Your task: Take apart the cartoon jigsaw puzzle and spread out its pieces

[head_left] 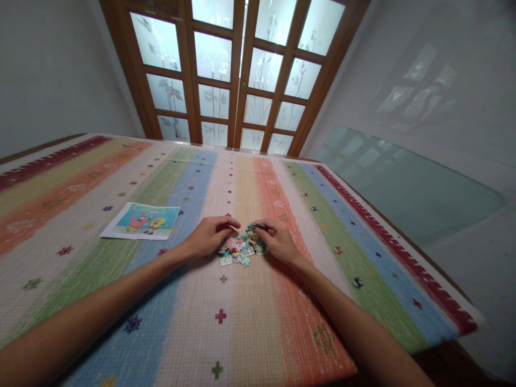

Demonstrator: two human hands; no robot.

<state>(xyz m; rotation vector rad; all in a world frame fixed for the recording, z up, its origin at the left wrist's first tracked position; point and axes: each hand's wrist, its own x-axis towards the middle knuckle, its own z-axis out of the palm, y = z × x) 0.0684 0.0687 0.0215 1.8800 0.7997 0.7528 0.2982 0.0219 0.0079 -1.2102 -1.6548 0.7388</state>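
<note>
A small heap of jigsaw puzzle pieces (241, 248) lies on the striped tablecloth (201, 322) between my hands. My left hand (212, 235) rests at the heap's left side, its fingers curved over the edge with a gap between thumb and forefinger; no piece shows in that gap. On the right side, my right hand (280, 242) has its thumb and fingers closed on some puzzle pieces at the heap's upper edge. How many it holds is hard to make out. Left of my left hand lies a printed picture card (145, 221) with cartoon figures on a turquoise background.
The tablecloth covers a large table whose right edge (403, 252) slants toward me. Beyond the far edge stand wooden doors (236, 75) with frosted panes. A pale glass panel (403, 183) is by the right wall.
</note>
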